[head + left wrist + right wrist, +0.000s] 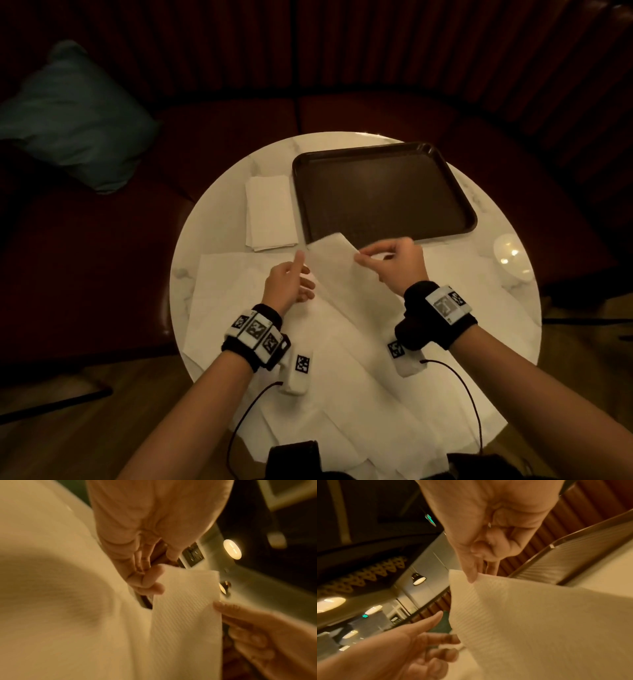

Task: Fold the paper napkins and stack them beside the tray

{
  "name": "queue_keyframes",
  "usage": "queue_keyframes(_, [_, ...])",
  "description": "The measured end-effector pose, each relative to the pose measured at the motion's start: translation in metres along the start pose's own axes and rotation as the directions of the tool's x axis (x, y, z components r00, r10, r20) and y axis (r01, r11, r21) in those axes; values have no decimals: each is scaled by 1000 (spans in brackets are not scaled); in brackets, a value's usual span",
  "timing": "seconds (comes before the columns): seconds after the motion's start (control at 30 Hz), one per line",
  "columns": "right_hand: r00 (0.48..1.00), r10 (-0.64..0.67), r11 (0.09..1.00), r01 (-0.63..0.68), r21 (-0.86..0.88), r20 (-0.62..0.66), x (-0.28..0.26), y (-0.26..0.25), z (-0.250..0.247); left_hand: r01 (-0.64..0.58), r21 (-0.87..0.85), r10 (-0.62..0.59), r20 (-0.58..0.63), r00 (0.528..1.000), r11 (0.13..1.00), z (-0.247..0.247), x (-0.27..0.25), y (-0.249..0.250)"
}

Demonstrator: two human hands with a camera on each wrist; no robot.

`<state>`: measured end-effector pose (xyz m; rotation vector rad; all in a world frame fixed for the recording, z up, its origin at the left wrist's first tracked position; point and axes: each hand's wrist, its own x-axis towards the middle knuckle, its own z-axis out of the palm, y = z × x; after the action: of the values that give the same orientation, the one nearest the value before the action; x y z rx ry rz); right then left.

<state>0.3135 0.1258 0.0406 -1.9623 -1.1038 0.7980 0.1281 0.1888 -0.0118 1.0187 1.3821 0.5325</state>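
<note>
Stack (pixel 270 212) of folded napkins sits far left on the table (pixel 219 205), just beside the tray (pixel 383 192), edges roughly square. Moving right, the left hand (pixel 289 286) comes in with fingers apart and loose, thumb raised, at the near-left edge of the lifted napkin (pixel 334 260) but not gripping it. Right again, and the right hand (pixel 397 263) has thumb and forefinger pinched on the napkin's far corner, holding it up over the loose sheets (pixel 342 342) spread across the near table.

Risk now: one pinch carries a limp sheet, so it may sag or twist and crease crooked if the left hand misses its corner. A hard tug could tear it. Its trailing end lies on the sheets and could drag them off the near edge.
</note>
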Motion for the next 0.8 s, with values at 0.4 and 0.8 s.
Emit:
queue_keyframes(0.4, [983, -184, 976, 181, 120, 16, 30, -78, 53, -444, -83, 451, 191, 872, 892, -29, -7, 51])
queue_keyframes(0.8, [983, -105, 993, 94, 76, 152, 98, -55, 77, -28, -427, 81, 106, 991, 904, -69, 79, 77])
